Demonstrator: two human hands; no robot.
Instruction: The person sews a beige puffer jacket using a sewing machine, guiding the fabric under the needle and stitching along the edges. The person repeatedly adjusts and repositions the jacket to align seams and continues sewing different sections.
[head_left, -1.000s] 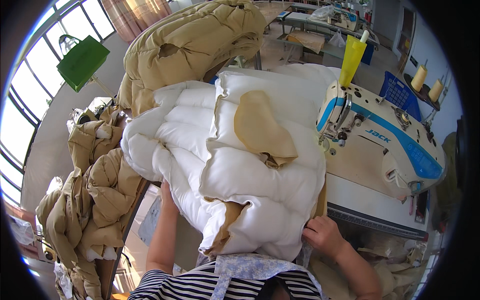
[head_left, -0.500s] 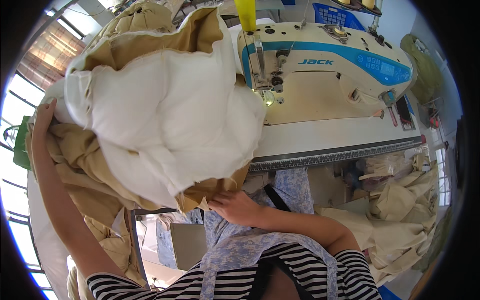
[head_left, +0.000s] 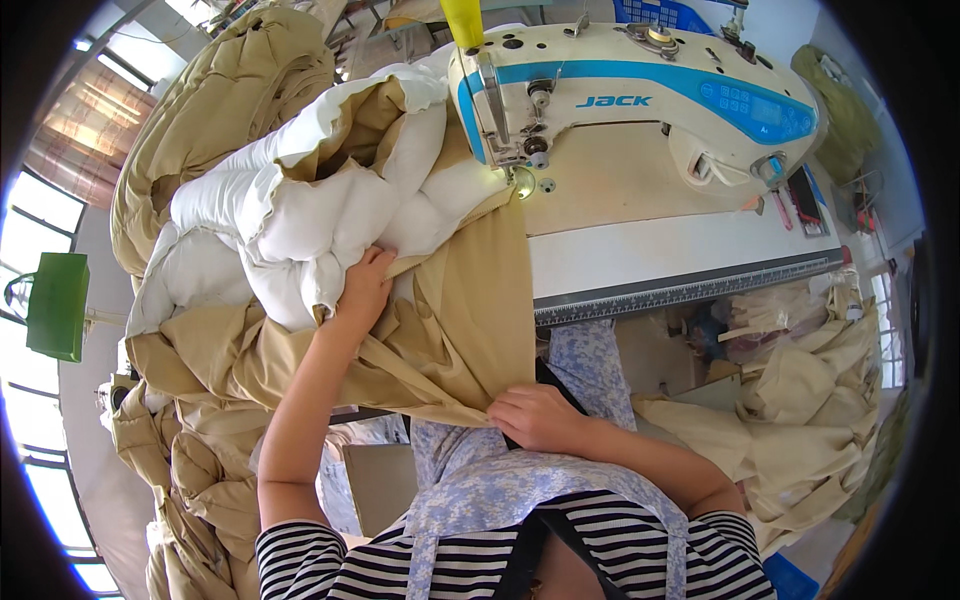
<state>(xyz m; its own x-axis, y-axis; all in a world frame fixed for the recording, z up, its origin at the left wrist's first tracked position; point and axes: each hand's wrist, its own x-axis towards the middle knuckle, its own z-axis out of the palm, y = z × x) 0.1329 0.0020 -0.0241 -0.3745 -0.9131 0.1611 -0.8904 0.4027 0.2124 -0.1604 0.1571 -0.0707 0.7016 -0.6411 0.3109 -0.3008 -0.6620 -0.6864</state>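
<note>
A bulky padded piece lies left of the sewing machine (head_left: 640, 85), its white quilted layer (head_left: 325, 225) bunched up and its tan fabric (head_left: 485, 290) spread smooth toward me. One edge of the tan fabric runs from beside the lit needle area (head_left: 518, 182) down to my lap. With its fingers closed, my right hand (head_left: 540, 415) pinches the lower corner of that edge. My left hand (head_left: 368, 285) reaches in where white layer and tan fabric meet, fingers bent over the cloth; its grip there is partly hidden by folds.
More puffy tan padding (head_left: 225, 120) is heaped at the far left, and further tan cloth (head_left: 200, 480) hangs below. A ruler strip (head_left: 690, 290) lines the table's front edge. Beige pieces (head_left: 800, 400) pile up at right. A green box-shaped object (head_left: 58, 305) stands at far left.
My left hand has come from the far left edge inward to the middle of the piece. The white layer has been folded back leftward, baring the tan fabric. My right hand has shifted slightly right.
</note>
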